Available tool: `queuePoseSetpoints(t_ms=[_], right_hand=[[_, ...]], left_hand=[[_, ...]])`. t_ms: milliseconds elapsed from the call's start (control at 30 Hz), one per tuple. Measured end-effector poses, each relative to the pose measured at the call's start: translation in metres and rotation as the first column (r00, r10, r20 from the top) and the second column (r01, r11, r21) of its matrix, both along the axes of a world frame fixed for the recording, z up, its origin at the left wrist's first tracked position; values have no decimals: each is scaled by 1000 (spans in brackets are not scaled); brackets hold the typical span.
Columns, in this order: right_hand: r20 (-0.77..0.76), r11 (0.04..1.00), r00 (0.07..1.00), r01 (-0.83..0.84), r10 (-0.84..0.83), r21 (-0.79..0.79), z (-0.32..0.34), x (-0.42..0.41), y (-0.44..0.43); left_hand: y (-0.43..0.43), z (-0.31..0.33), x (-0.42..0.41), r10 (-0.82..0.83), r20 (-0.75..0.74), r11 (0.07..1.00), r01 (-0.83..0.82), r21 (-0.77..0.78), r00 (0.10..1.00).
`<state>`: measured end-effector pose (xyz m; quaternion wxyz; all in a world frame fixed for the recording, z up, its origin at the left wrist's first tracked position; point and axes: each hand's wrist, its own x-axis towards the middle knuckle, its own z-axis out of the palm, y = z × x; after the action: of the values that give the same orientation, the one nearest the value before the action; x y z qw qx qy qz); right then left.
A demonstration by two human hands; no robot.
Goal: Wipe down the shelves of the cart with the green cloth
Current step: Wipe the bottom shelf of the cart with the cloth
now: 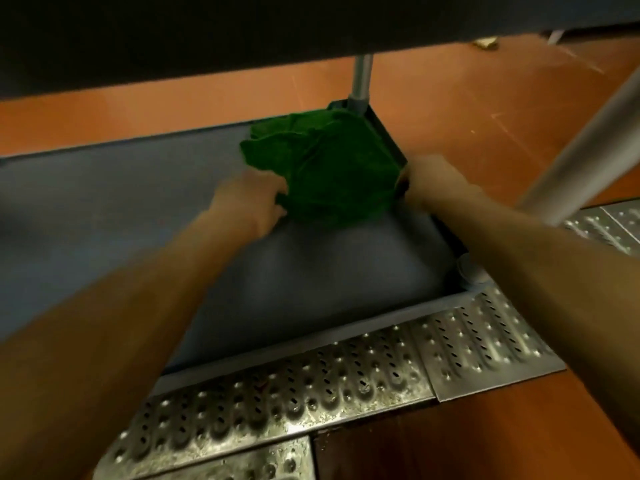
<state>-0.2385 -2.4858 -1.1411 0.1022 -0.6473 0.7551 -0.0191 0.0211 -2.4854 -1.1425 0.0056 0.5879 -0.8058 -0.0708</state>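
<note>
Orange floor (138, 109) runs beyond the cart, and perforated metal drain grates (277, 393) lie across it just below both forearms. Above the hands hangs the dark underside of the upper shelf (207, 36). Both arms reach in over the grey-blue lower shelf (104, 209), whose bare surface spreads away to the left of the left hand (251, 200). That hand lies low on the shelf with its fingers against the near left edge of the green cloth (332, 171); motion blur hides whether they pinch the fabric or only press on it. The cloth sits bunched between the two hands, in the shelf's far right corner, right at the foot of a metal corner post (362, 81). Touching the cloth's right edge, the right hand (429, 180) is at the shelf's raised right rim. Its fingers are blurred and partly hidden, so I cannot tell its grip. To the right of that arm, a second metal post (581, 150) rises.
</note>
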Motion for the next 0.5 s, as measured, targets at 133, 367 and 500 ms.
queuePoseSetpoints(t_ms=[133,367,500], right_hand=[[-191,994,975,-103,110,47,-18,3,21],[-374,956,880,-264,294,130,-13,5,41],[-375,938,864,-267,335,222,-7,-2,46]], left_hand=[[12,-25,1,6,57,999,-9,48,998],[29,-35,26,-78,84,985,64,159,993],[41,-51,30,-260,212,964,265,8,942]])
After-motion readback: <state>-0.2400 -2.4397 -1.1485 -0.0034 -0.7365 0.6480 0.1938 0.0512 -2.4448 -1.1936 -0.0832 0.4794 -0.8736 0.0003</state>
